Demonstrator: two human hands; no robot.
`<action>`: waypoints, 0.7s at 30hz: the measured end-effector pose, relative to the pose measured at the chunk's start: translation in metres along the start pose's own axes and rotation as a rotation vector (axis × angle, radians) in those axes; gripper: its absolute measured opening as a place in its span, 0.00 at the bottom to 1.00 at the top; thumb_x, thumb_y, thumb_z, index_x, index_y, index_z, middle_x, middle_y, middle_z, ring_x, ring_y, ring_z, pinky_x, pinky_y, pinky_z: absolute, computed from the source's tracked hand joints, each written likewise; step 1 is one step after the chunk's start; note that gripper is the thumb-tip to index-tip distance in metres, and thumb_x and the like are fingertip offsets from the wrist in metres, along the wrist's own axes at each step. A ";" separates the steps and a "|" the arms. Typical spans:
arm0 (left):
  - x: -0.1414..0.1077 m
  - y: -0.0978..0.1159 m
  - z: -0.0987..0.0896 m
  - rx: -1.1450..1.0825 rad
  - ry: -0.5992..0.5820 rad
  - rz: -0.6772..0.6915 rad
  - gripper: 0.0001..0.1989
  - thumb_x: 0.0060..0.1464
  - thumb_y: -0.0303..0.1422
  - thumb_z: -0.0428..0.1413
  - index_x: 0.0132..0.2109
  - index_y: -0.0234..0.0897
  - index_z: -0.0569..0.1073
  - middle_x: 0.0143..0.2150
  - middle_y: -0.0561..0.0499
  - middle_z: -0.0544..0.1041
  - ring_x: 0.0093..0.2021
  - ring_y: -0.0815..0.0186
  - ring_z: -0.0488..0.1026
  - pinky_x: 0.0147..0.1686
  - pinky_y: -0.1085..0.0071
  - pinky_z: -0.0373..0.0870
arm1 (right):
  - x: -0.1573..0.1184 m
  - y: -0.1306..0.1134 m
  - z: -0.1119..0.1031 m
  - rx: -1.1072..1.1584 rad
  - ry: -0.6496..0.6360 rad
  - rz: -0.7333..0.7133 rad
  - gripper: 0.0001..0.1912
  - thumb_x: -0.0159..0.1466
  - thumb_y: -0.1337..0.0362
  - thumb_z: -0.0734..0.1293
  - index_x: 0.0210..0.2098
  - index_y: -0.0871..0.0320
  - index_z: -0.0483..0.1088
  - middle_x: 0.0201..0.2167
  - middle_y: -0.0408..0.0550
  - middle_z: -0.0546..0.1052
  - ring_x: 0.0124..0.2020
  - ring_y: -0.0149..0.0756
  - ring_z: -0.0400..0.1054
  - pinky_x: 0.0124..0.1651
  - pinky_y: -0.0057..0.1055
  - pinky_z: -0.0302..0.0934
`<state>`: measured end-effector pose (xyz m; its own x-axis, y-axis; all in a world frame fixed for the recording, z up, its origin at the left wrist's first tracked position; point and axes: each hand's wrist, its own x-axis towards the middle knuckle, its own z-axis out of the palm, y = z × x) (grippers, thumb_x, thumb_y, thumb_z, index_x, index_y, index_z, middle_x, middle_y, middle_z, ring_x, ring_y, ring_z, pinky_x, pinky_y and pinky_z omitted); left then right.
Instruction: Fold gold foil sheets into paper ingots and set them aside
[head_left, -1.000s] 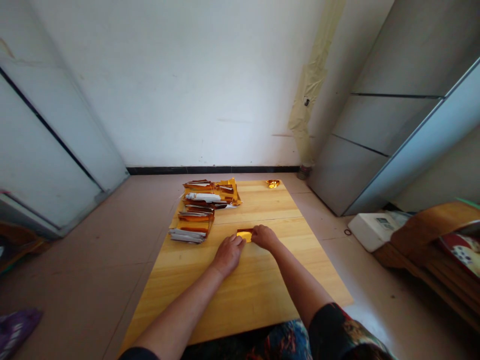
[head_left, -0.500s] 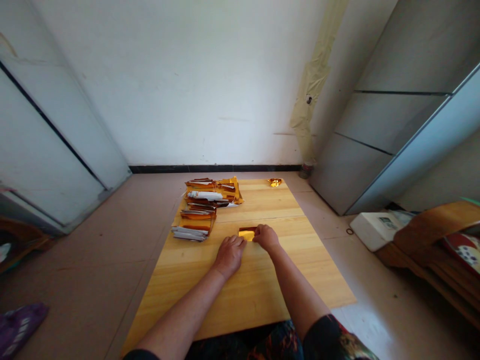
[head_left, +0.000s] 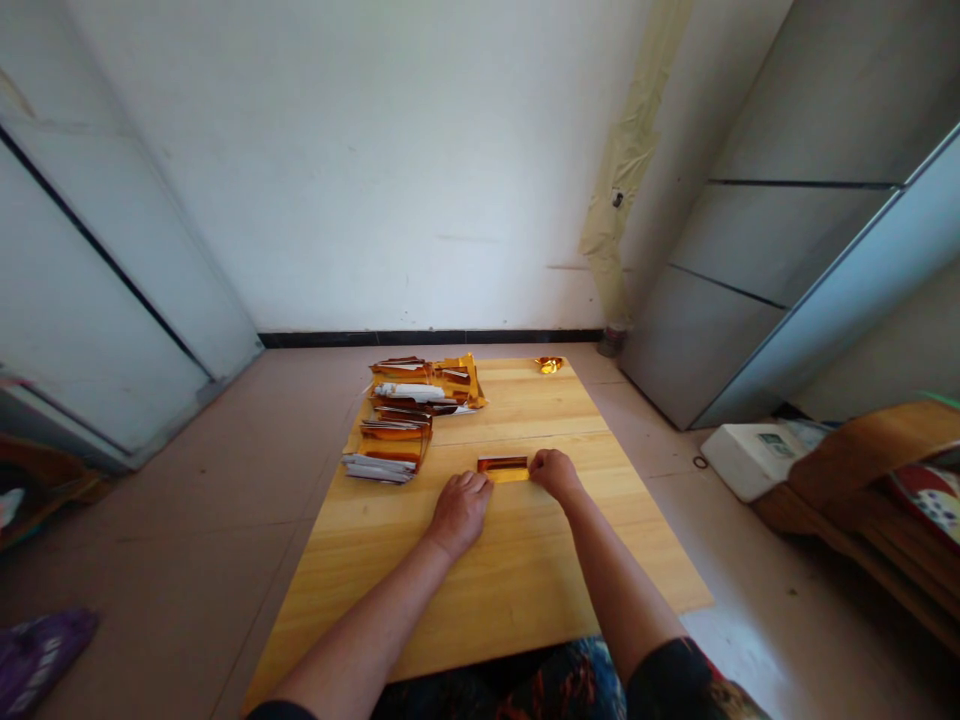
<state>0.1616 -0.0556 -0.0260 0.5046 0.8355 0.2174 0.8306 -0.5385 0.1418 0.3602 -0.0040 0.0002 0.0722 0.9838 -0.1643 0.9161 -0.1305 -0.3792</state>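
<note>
A small gold foil sheet (head_left: 504, 468) with a darker folded strip along its far side lies on the wooden board (head_left: 525, 560). At its left end, my left hand (head_left: 459, 512) rests with closed fingers gripping or pressing the near left corner. My right hand (head_left: 555, 474) is at the right end, its fingers pinched together on the foil's edge. Left of both hands, stacks of folded gold and white foil pieces (head_left: 397, 428) are spread up the board's left side.
A crumpled gold foil piece (head_left: 550, 366) lies at the board's far right corner. Beyond stands a white wall (head_left: 420, 200). To the right are a grey cabinet (head_left: 720, 330), a white box (head_left: 750, 460) and wooden furniture (head_left: 847, 480). A purple bag (head_left: 45, 655) is at lower left.
My right hand has moved right along the foil to its right end, uncovering more of the sheet and its dark strip. My left hand has stayed in place.
</note>
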 end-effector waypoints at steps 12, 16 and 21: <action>0.004 0.000 0.000 -0.043 -0.002 -0.022 0.12 0.55 0.24 0.47 0.42 0.39 0.73 0.40 0.47 0.74 0.44 0.61 0.66 0.44 0.65 0.63 | -0.018 -0.022 0.011 0.244 -0.080 -0.398 0.10 0.56 0.72 0.62 0.32 0.56 0.74 0.32 0.40 0.78 0.34 0.29 0.70 0.36 0.19 0.57; 0.010 -0.009 0.000 -0.162 0.010 -0.075 0.14 0.52 0.21 0.49 0.40 0.39 0.76 0.39 0.48 0.75 0.43 0.63 0.67 0.45 0.67 0.63 | -0.010 -0.035 0.019 0.097 -0.063 -0.288 0.10 0.58 0.70 0.61 0.33 0.55 0.74 0.35 0.41 0.78 0.36 0.30 0.70 0.37 0.21 0.56; 0.017 -0.017 -0.002 -0.234 0.057 -0.381 0.10 0.49 0.26 0.53 0.36 0.42 0.77 0.38 0.50 0.74 0.44 0.64 0.67 0.44 0.67 0.61 | -0.007 -0.038 0.019 0.018 -0.085 -0.243 0.10 0.58 0.68 0.61 0.34 0.54 0.73 0.36 0.43 0.78 0.38 0.31 0.70 0.37 0.22 0.56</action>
<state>0.1550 -0.0325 -0.0227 0.1539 0.9752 0.1592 0.8754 -0.2093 0.4356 0.3178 -0.0080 -0.0018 -0.1828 0.9728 -0.1420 0.8955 0.1052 -0.4324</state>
